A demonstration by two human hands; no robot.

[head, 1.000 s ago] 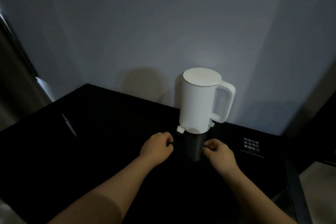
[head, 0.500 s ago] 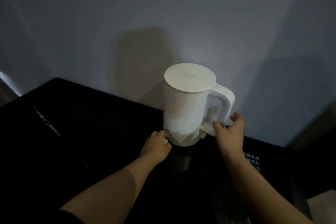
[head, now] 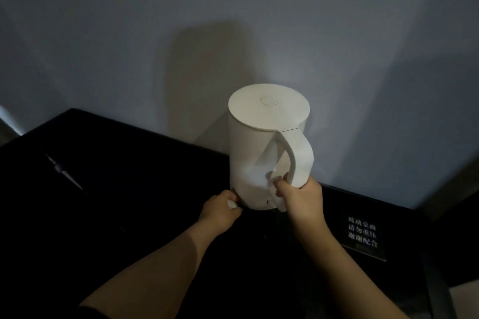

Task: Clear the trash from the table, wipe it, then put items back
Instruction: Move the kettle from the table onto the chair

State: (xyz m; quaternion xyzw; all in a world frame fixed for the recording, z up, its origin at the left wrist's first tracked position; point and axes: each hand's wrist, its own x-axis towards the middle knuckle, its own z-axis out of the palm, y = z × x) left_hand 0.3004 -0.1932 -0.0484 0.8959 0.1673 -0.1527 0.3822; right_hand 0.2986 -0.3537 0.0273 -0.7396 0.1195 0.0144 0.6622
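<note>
Plain white kettle (head: 255,153), flat lid shut
My right hand (head: 300,198) grips its handle's foot; my left hand (head: 220,208) pinches a small white bit (head: 232,204) at its base

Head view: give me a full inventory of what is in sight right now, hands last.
kettle: one, white, lid on, leaning, at the back of the table near the wall
small piece: one, white, at the kettle's foot, in the left hand
table: one, black, glossy, fills the lower frame
sign: one, black with white characters, on the table at right
slim object: one, dark, on the table at left, too dim to identify
wall: one, grey, behind the table
left hand: one, fingers pinch the small piece
right hand: one, grips the bottom of the kettle's handle
</note>
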